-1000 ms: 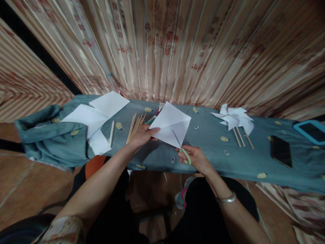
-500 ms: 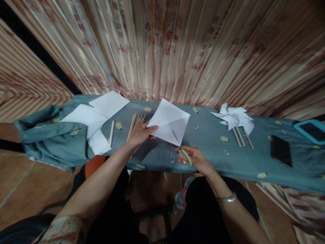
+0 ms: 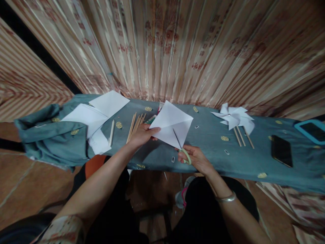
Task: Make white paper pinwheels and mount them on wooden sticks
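My left hand (image 3: 144,135) pinches the left corner of a square sheet of white paper (image 3: 170,118) with crease lines, holding it above the cloth. Green-handled scissors (image 3: 187,156) are gripped in my right hand (image 3: 194,157) at the sheet's near corner. One dark blade shows on top of the paper, pointing from that corner toward the middle; the other blade is hidden. Left of the sheet lie several thin wooden sticks (image 3: 135,125), partly behind my left hand. A small, partly covered packet (image 3: 151,119) peeks out behind the paper.
White paper sheets (image 3: 109,104) and a white pen-like stick (image 3: 111,133) lie at the left. Paper pinwheels (image 3: 232,117) on wooden sticks rest to the right, beside a dark phone (image 3: 281,150) and a blue-framed device (image 3: 311,131). A curtain (image 3: 162,51) hangs behind the cloth-covered table (image 3: 210,159).
The paper has shifted slightly right and toward me at its near corner, with my left hand following. More of the blade lies over the sheet, and the packet behind it shows more.
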`<state>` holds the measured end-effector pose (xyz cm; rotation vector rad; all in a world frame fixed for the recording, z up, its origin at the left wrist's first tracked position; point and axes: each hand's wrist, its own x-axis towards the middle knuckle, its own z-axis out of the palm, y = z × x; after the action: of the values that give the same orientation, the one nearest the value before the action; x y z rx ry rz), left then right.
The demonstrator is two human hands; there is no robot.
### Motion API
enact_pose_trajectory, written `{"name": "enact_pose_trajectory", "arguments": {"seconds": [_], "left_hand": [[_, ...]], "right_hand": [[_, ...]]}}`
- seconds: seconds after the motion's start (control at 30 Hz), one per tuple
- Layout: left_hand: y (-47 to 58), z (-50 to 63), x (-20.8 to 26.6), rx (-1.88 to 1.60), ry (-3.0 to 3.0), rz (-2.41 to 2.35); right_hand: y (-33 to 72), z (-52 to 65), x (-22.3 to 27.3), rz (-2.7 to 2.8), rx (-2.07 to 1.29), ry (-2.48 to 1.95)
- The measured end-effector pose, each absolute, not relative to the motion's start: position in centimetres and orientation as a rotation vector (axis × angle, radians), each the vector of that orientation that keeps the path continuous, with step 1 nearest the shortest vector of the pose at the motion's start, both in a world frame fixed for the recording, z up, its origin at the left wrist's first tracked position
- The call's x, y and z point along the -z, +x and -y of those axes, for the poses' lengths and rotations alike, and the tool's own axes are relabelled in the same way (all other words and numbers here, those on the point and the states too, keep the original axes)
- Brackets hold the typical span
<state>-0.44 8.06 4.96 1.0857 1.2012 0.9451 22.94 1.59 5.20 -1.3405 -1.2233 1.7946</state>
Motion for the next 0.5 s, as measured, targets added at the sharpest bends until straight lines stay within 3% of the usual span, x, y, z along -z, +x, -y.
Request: {"name": "enact_pose_trajectory", "arguments": {"seconds": [0.5], "left_hand": [[-0.35, -8.12, -4.87, -0.956, 1.080, -1.221]], "right_hand": [[22.93, -1.60, -4.95, 1.210, -1.787, -1.327]]}}
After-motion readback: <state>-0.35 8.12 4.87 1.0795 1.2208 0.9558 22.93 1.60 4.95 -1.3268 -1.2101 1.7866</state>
